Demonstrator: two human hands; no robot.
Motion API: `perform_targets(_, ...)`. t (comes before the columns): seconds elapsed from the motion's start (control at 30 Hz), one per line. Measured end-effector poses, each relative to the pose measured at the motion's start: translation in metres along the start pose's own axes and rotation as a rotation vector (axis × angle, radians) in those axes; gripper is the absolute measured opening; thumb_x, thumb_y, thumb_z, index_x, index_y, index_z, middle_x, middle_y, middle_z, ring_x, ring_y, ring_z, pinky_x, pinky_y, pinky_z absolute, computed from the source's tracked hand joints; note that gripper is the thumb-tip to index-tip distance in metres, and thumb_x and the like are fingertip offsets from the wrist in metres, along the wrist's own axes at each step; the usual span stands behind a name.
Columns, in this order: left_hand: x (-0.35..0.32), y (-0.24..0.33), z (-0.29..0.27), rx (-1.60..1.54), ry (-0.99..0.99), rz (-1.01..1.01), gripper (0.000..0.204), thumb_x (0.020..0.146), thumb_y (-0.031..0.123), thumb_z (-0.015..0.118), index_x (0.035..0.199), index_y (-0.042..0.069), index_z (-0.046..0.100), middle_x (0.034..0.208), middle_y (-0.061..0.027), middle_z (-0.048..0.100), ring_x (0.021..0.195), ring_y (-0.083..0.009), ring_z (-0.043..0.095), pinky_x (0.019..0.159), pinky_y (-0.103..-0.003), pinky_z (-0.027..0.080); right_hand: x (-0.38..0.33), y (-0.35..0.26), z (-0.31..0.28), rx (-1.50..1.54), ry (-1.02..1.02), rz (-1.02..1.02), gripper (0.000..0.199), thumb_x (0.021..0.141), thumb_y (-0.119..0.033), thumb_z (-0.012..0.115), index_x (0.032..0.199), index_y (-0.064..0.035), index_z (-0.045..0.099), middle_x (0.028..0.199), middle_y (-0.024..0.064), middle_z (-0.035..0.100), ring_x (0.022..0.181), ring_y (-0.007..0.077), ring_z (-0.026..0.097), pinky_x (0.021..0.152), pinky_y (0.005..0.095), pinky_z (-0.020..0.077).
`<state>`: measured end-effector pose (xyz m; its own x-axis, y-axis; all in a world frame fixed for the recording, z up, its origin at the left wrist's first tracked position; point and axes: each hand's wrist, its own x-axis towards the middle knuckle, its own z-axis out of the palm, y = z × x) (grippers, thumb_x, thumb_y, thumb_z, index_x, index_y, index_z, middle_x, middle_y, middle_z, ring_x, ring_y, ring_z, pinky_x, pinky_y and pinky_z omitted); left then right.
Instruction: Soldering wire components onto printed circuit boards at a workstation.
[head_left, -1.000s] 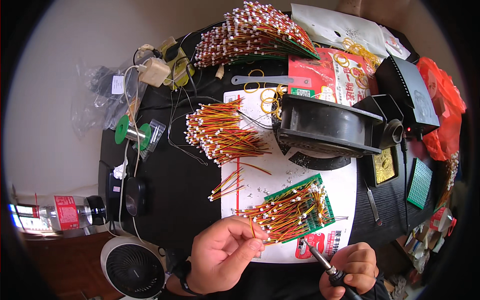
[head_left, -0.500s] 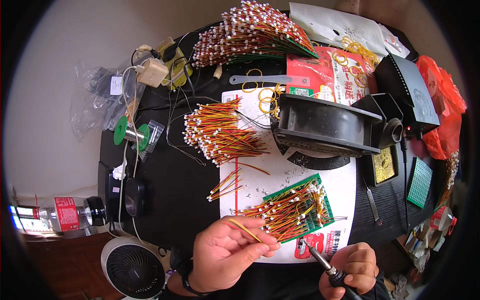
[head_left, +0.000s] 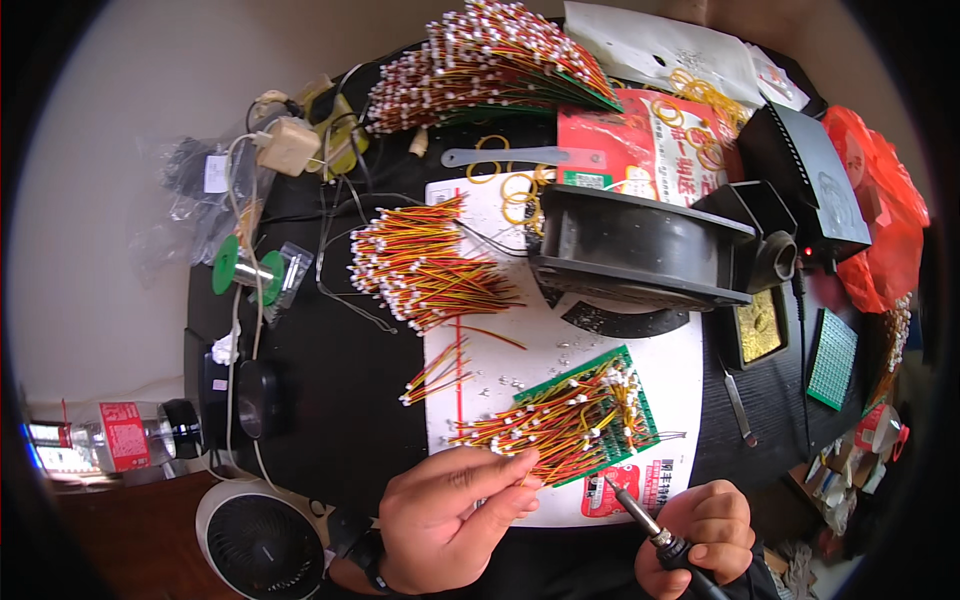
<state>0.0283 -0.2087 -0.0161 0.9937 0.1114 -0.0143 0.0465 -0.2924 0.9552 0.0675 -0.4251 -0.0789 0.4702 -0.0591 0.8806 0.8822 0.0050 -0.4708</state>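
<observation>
My right hand [head_left: 703, 540] is wrapped round a soldering iron [head_left: 672, 550], its tip pointing up and left to the lower edge of a green circuit board [head_left: 612, 366]. Red, yellow and black wire leads [head_left: 540, 428] with white connectors cover most of that board. At the board's lower left corner, my left hand [head_left: 450, 515] pinches thumb and fingers together on a thin wire lead, which the fingers now mostly hide. A larger heap of loose wire leads [head_left: 430, 262] lies farther off, with several stray leads [head_left: 437, 375] nearer me. White paper [head_left: 668, 400] lies beneath.
A black fan [head_left: 640, 245] stands beyond the board. To the right are a soldering station [head_left: 815, 180], a yellow tip cleaner [head_left: 760, 328], tweezers [head_left: 740, 405] and a bare green board [head_left: 838, 358]. A solder spool [head_left: 250, 272] sits left; wired boards [head_left: 490, 70] are stacked at the back.
My left hand has turned and its fingertips have closed in beside the board; the yellow wire lead seen across its fingers is now mostly hidden. The right hand still holds the iron, nearly unmoved.
</observation>
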Motion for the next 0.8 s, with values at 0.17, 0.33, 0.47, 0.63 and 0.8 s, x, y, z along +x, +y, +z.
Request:
perform_targets(0.17, -0.004, -0.003, 0.008, 0.128, -0.008, 0.247, 0.029, 0.082, -0.015, 0.072, 0.108, -0.003, 0.075, 0.085, -0.0142, 0.069, 0.065, -0.0171, 0.068, 0.064, -0.028, 0.057, 0.007, -0.006, -0.003, -0.016, 0.001, 0.009, 0.023, 0.091, -0.016, 0.070, 0.090, -0.0007, 0.052, 0.063, 0.0013, 0.041, 0.050, 0.0135, 0.035, 0.046, 0.0298, 0.0254)
perform_targets(0.33, 0.002, -0.009, 0.026, 0.329, 0.027, 0.449, 0.020, 0.077, -0.010, 0.072, 0.095, -0.004, 0.076, 0.091, -0.0150, 0.068, 0.075, -0.0304, 0.067, 0.068, -0.036, 0.056, 0.008, -0.007, 0.001, -0.185, 0.072, 0.044, 0.023, 0.090, -0.017, 0.067, 0.085, -0.0019, 0.050, 0.060, 0.0015, 0.042, 0.048, 0.0135, 0.034, 0.045, 0.0311, 0.0244)
perform_targets(0.47, 0.003, -0.004, 0.053, 0.372, 0.167, 0.281, 0.018, 0.079, -0.009, 0.072, 0.096, -0.003, 0.076, 0.083, -0.0124, 0.066, 0.070, -0.0283, 0.065, 0.064, -0.034, 0.053, 0.007, 0.000, -0.001, -0.226, -0.023, 0.075, 0.019, 0.085, -0.011, 0.066, 0.078, -0.0012, 0.050, 0.057, 0.0030, 0.043, 0.043, 0.0137, 0.035, 0.040, 0.0306, 0.0261)
perform_targets(0.63, 0.007, -0.032, 0.063, 0.600, 0.154, 0.625, 0.011, 0.085, -0.006, 0.070, 0.095, -0.004, 0.074, 0.081, -0.0123, 0.065, 0.068, -0.0275, 0.065, 0.060, -0.035, 0.053, 0.013, -0.003, -0.004, -0.283, -0.139, 0.158, 0.017, 0.083, -0.008, 0.065, 0.080, 0.0011, 0.051, 0.058, 0.0050, 0.045, 0.043, 0.0159, 0.040, 0.038, 0.0297, 0.0350)
perform_targets(0.8, 0.011, -0.034, 0.065, 0.650, 0.114, 0.586, 0.007, 0.085, -0.005, 0.070, 0.092, -0.004, 0.074, 0.080, -0.0128, 0.063, 0.067, -0.0280, 0.064, 0.060, -0.035, 0.054, 0.009, -0.001, -0.003, -0.303, -0.160, 0.196, 0.018, 0.084, -0.009, 0.067, 0.082, 0.0022, 0.052, 0.059, 0.0056, 0.045, 0.043, 0.0158, 0.040, 0.038, 0.0297, 0.0339)
